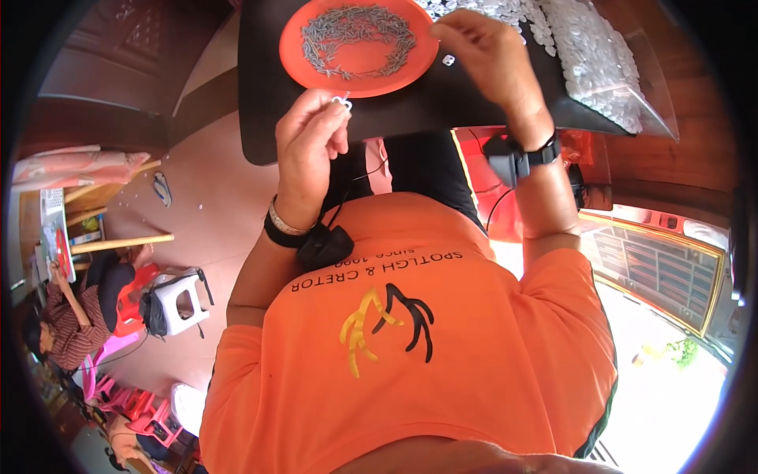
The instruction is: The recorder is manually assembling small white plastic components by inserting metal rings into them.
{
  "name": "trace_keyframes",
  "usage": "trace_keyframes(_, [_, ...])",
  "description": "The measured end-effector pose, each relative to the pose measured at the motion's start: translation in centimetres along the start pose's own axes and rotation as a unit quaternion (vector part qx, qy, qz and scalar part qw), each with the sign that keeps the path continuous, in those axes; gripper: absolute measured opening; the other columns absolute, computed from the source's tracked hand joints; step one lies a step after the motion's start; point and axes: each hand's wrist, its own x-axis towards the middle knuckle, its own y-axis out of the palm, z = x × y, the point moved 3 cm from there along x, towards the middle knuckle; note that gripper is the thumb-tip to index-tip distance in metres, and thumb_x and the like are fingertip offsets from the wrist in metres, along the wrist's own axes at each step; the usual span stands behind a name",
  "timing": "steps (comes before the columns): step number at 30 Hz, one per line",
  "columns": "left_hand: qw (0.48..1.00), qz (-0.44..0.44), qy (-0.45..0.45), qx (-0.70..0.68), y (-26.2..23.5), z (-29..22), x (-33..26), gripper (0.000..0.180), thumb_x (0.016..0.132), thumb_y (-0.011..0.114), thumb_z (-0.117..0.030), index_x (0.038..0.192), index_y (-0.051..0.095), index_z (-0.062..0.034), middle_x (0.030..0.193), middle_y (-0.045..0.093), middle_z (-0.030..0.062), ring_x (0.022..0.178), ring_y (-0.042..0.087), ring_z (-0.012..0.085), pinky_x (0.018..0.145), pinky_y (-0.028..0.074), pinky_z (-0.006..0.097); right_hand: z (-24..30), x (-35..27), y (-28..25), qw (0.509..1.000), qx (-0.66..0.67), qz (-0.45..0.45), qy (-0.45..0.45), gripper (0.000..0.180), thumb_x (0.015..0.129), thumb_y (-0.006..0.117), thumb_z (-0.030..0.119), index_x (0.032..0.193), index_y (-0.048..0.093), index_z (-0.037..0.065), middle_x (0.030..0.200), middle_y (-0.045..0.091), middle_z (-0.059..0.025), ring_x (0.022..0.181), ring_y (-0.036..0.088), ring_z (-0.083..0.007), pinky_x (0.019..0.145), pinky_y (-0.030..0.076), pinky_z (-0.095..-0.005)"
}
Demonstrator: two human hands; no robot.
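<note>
My left hand (309, 138) is closed in a pinch just below the near rim of an orange plate (296, 71). Between its thumb and fingers sits a small white plastic clip (343, 103), with a thin grey tip sticking up from it. Many short grey nails (359, 39) lie on the plate, mostly in a ring. At the plate's right rim is my right hand (493, 63), fingers bent and tips drawn together; whether they hold anything is too small to make out. One loose white clip (448, 59) lies on the black table (395, 114) beside it.
White clips (521, 16) are scattered at the far right of the table, by a clear plastic bag (596, 71) full of them. On the left, a person (79, 308) sits near a white stool (180, 304). Pink and red chairs (150, 411) stand at lower left.
</note>
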Motion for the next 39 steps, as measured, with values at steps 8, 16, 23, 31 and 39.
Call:
trace_keyframes(8, [1.000,0.027,-0.007,0.005,0.2,0.2,-0.3,0.017,0.091,0.043,-0.013,0.079,0.048,-0.0030,0.063,0.046,0.0016,0.053,0.042,0.0087,0.049,0.030,0.021,-5.1,1.1,-1.4,0.977,-0.193,0.062,-0.063,0.020,0.081,0.065,0.022,0.095,0.067,0.007,0.084,0.065,-0.0078,0.073,0.063,-0.0226,0.068,0.049,-0.0323])
trace_keyframes(16, [0.999,0.033,-0.014,0.010,0.3,0.2,-0.4,0.017,0.090,0.044,-0.015,0.079,0.049,-0.0032,0.063,0.046,0.0015,0.053,0.043,0.0086,0.050,0.030,0.021,-6.2,1.8,-0.1,0.943,-0.299,0.036,-0.139,0.016,0.083,0.060,0.019,0.092,0.065,0.007,0.089,0.064,-0.0106,0.080,0.062,-0.0319,0.070,0.050,-0.0375])
trace_keyframes(23, [1.000,0.019,-0.010,-0.006,0.6,0.2,-0.3,0.019,0.087,0.051,-0.017,0.074,0.052,-0.0040,0.059,0.048,-0.0007,0.051,0.043,0.0061,0.047,0.031,0.020,-6.6,2.0,-1.5,0.999,0.025,-0.021,0.037,0.023,0.089,0.061,0.019,0.107,0.065,0.006,0.082,0.064,0.0003,0.072,0.057,-0.0055,0.066,0.045,-0.0189])
trace_keyframes(31, [1.000,0.022,-0.009,0.008,1.2,-0.3,-0.2,0.020,0.088,0.052,-0.018,0.075,0.053,-0.0034,0.058,0.048,-0.0009,0.051,0.043,0.0054,0.047,0.030,0.020,-2.6,0.3,0.6,0.905,0.400,0.111,0.096,0.021,0.091,0.057,0.012,0.109,0.063,0.004,0.088,0.064,0.0001,0.078,0.058,-0.0071,0.074,0.047,-0.0200])
trace_keyframes(39, [1.000,0.029,0.006,-0.004,1.3,-0.7,-0.2,0.019,0.088,0.053,-0.018,0.077,0.055,-0.0024,0.058,0.048,-0.0012,0.050,0.041,0.0045,0.047,0.029,0.019,2.3,-1.4,3.8,0.846,0.493,0.187,0.083,0.022,0.088,0.062,0.010,0.108,0.064,0.004,0.088,0.065,-0.0009,0.072,0.056,-0.0052,0.069,0.047,-0.0188])
